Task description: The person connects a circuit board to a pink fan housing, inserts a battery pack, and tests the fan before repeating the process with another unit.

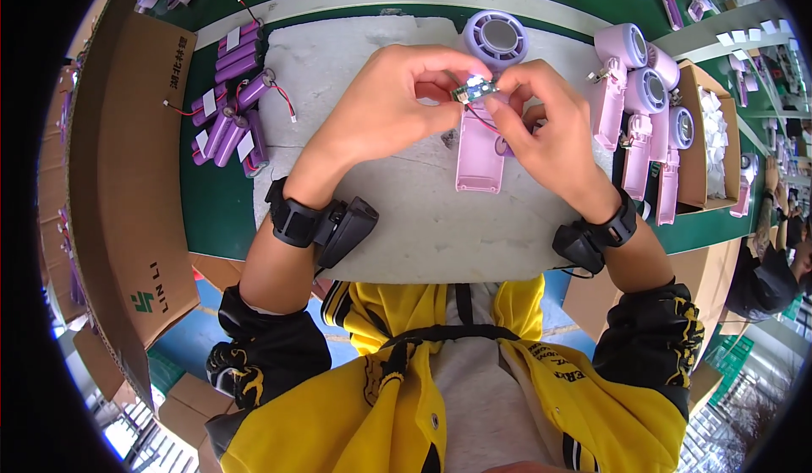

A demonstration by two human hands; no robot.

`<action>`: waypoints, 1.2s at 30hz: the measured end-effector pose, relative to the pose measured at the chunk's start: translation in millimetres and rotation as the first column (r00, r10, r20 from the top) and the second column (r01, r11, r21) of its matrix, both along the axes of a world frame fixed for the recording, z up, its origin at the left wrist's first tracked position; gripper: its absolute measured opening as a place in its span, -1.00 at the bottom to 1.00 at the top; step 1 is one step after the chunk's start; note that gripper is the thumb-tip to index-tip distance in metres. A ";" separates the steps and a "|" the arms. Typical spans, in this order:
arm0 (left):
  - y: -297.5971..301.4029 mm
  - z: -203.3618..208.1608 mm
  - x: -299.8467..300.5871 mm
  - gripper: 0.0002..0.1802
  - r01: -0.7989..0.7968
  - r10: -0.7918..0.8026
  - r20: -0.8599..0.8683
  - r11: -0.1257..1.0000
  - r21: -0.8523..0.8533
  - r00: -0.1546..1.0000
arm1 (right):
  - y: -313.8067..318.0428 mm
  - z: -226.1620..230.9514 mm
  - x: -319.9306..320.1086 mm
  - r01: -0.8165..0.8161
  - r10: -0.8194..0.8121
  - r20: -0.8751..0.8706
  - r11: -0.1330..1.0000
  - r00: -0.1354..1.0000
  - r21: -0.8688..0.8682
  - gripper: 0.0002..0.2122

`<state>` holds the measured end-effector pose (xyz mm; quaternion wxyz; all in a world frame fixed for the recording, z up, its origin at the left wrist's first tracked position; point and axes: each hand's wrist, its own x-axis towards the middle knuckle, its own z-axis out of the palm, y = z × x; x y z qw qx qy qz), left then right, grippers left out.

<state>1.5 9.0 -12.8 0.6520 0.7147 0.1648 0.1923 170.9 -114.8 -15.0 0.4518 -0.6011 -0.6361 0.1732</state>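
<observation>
A small green circuit board (475, 91) is pinched between the fingertips of my left hand (381, 105) and my right hand (550, 126). Thin red and black wires run down from it toward a purple cylindrical battery (502, 147), partly hidden by my right fingers. Under my hands lies an open pink handle shell (479, 169). Just beyond them sits a lilac round fan head (496, 38); its join to the shell is hidden behind my fingers.
Several purple battery packs (227, 131) with wires lie left of the grey foam mat (381, 211). On the right are several lilac fans (647, 92) with open handles and a carton of white pieces (709, 143). A tall cardboard box (131, 177) borders the left; another person (765, 274) sits far right.
</observation>
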 end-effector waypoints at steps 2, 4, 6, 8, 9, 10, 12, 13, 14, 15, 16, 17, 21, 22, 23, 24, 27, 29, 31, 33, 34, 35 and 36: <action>-2.0 2.1 2.1 -0.63 -0.028 0.025 0.031 0.993 0.112 0.999 | 0.0 1.7 -3.5 0.097 -0.099 -0.065 0.994 0.993 -0.042 -0.72; -3.1 3.5 2.5 -0.62 -0.033 0.030 0.024 0.992 0.123 0.999 | 0.1 1.5 -3.2 0.094 -0.095 -0.039 0.995 0.995 -0.025 -0.71; -3.8 4.4 2.4 -0.62 -0.042 0.042 0.005 0.988 0.147 0.999 | 0.6 0.2 -3.0 0.085 -0.085 0.011 0.996 0.996 0.010 -0.69; -4.5 4.7 2.5 -0.62 -0.066 0.066 -0.007 0.994 0.090 0.998 | 1.2 -1.7 -1.8 0.077 -0.078 0.022 0.997 0.997 0.023 -0.69; -4.8 4.8 2.5 -0.62 -0.087 0.088 -0.019 0.996 0.033 0.996 | 1.4 -2.7 -0.9 0.071 -0.072 0.033 0.997 0.997 0.036 -0.69; -4.9 5.0 2.2 -0.62 -0.110 0.109 -0.033 0.994 -0.024 0.993 | 1.6 -3.4 -0.2 0.065 -0.067 0.044 0.997 0.997 0.049 -0.68; -3.2 5.3 1.2 -0.62 -0.101 0.099 -0.072 0.995 -0.026 0.993 | 1.5 -4.3 1.5 0.067 -0.070 0.057 0.997 0.996 0.046 -0.68; -2.2 5.4 0.5 -0.63 -0.091 0.088 -0.112 0.995 -0.027 0.990 | 1.4 -4.7 2.2 0.069 -0.072 0.068 0.997 0.995 0.045 -0.69; -1.7 5.4 0.3 -0.64 -0.082 0.077 -0.152 0.996 -0.029 0.985 | 1.2 -4.9 2.6 0.072 -0.075 0.078 0.997 0.994 0.043 -0.69; -1.8 5.1 0.5 -0.64 -0.082 0.076 -0.152 0.996 -0.030 0.985 | 1.0 -4.9 2.8 0.072 -0.075 0.078 0.997 0.994 0.042 -0.69; -1.9 4.7 0.8 -0.66 -0.091 0.088 -0.149 0.996 -0.010 0.985 | 1.0 -5.0 3.0 0.080 -0.082 0.075 0.996 0.994 0.035 -0.69; -2.0 4.3 1.1 -0.67 -0.100 0.100 -0.146 0.995 0.010 0.984 | 0.9 -4.9 3.1 0.088 -0.089 0.071 0.996 0.993 0.027 -0.70; -2.9 1.3 1.7 -0.72 -0.110 0.115 -0.098 0.992 0.060 0.989 | 1.2 -3.0 2.6 0.099 -0.099 0.041 0.995 0.994 0.000 -0.72; -3.2 0.7 1.7 -0.73 -0.111 0.117 -0.074 0.991 0.076 0.990 | 1.0 -2.6 2.4 0.100 -0.100 0.029 0.995 0.995 -0.009 -0.72; -3.3 0.7 1.8 -0.73 -0.110 0.116 -0.076 0.991 0.074 0.990 | 0.8 -2.7 2.5 0.101 -0.100 0.028 0.995 0.995 -0.011 -0.72; -3.3 1.0 2.1 -0.74 -0.107 0.114 -0.070 0.990 0.090 0.991 | 1.0 -2.9 2.8 0.098 -0.098 0.016 0.995 0.995 -0.014 -0.73; -3.0 0.5 2.7 -0.74 -0.101 0.109 -0.057 0.988 0.120 0.992 | 2.0 -4.0 4.0 0.092 -0.093 -0.007 0.995 0.996 -0.023 -0.73; -2.7 -0.6 2.6 -0.75 -0.100 0.110 -0.057 0.982 0.161 0.992 | 2.7 -4.6 4.9 0.084 -0.085 -0.018 0.996 0.996 -0.036 -0.74; -2.1 -1.4 2.4 -0.75 -0.099 0.111 -0.057 0.979 0.180 0.992 | 2.7 -4.3 5.2 0.081 -0.082 -0.024 0.996 0.996 -0.044 -0.74; -0.8 -2.4 2.3 -0.75 -0.090 0.103 -0.055 0.974 0.210 0.993 | 2.8 -3.2 4.7 0.085 -0.085 -0.013 0.995 0.996 -0.052 -0.75; -0.4 -2.8 2.5 -0.75 -0.085 0.100 -0.053 0.971 0.225 0.994 | 2.7 -2.8 4.7 0.086 -0.087 -0.007 0.995 0.996 -0.056 -0.75; -0.4 -3.1 2.9 -0.75 -0.085 0.100 -0.054 0.971 0.224 0.994 | 2.5 -2.4 4.8 0.086 -0.087 -0.008 0.995 0.996 -0.057 -0.75; -0.6 -3.3 3.2 -0.75 -0.086 0.101 -0.056 0.972 0.218 0.993 | 2.5 -2.1 4.9 0.089 -0.089 -0.008 0.994 0.996 -0.058 -0.76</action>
